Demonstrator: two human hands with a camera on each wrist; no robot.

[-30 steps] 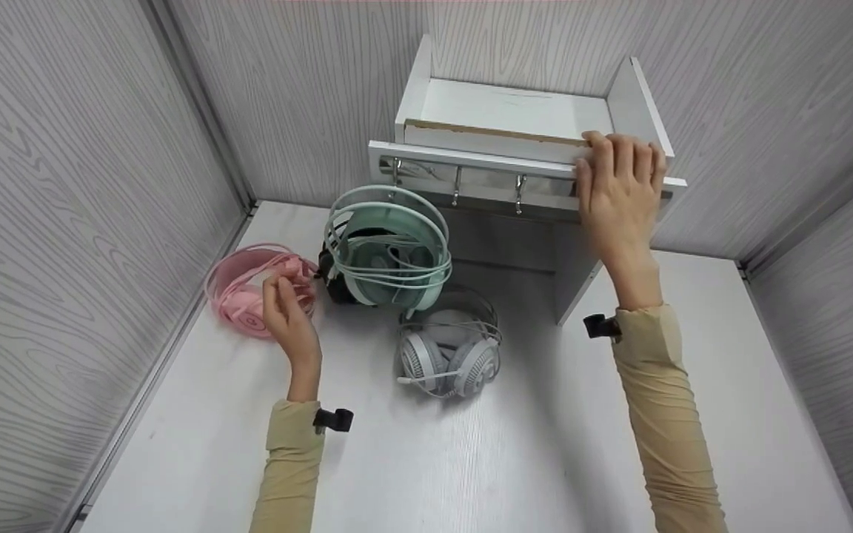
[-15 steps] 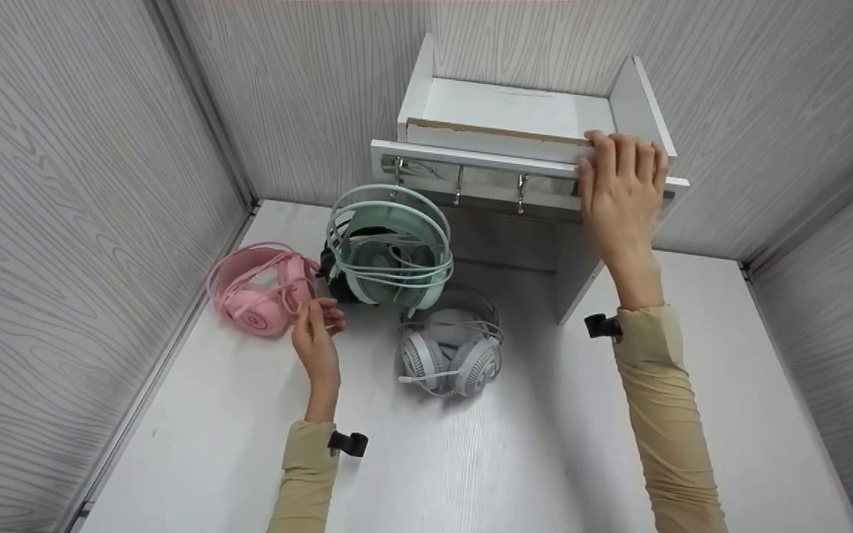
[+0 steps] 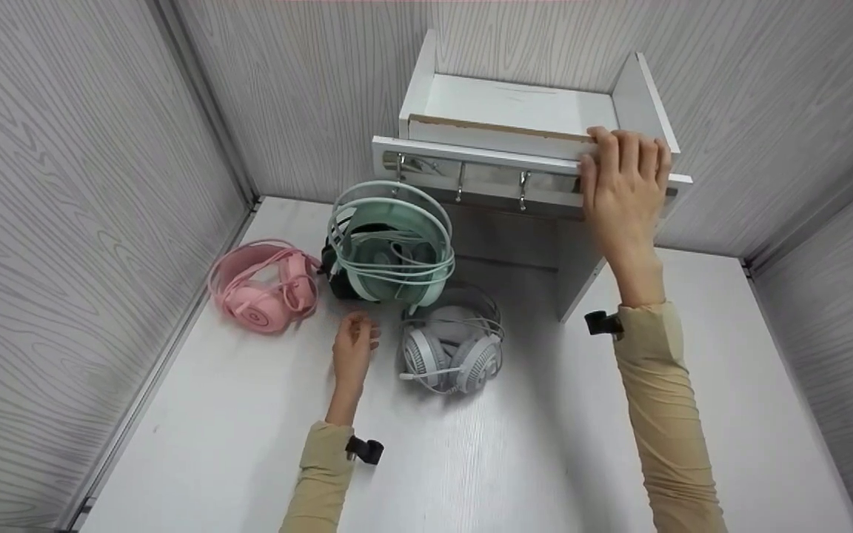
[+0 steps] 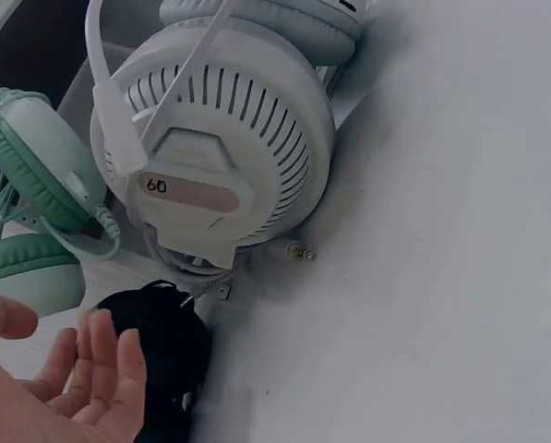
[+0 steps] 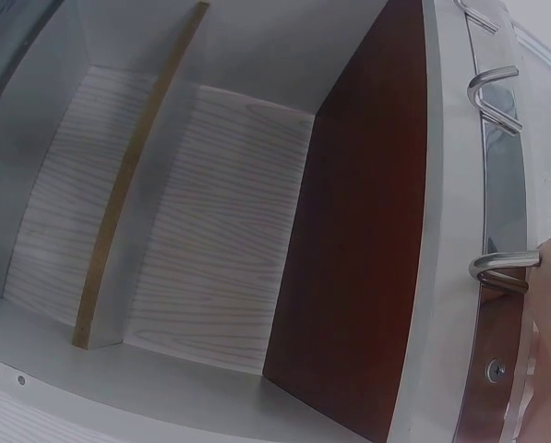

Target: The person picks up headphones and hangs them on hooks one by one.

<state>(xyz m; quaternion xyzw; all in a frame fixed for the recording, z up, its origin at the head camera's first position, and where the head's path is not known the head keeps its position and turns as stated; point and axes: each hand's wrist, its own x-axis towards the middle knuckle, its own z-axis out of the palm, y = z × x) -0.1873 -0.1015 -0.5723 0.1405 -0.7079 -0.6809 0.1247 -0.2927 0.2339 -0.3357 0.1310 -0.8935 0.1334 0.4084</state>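
Probably reaching: right hand [image 3: 625, 198] grips the shelf [image 3: 515, 107]; empty, relaxed left hand [image 3: 354, 342], in front of it, would need spreading to grasp green headphones [image 3: 382, 275].

Seemingly a small panelled booth: grey wood-grain walls [image 3: 64, 185] rise at nine, twelve and three o'clock round a white table [image 3: 197, 437]. A metal strip [image 3: 203, 104] lines the corner at ten; a shelf unit [image 3: 523, 107] with hooks [image 5: 515, 259] stands at one.

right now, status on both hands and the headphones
Right hand gripping the hook rail. Left hand empty. Green headphones ahead of it; grey headphones close on its right, possibly in the way.
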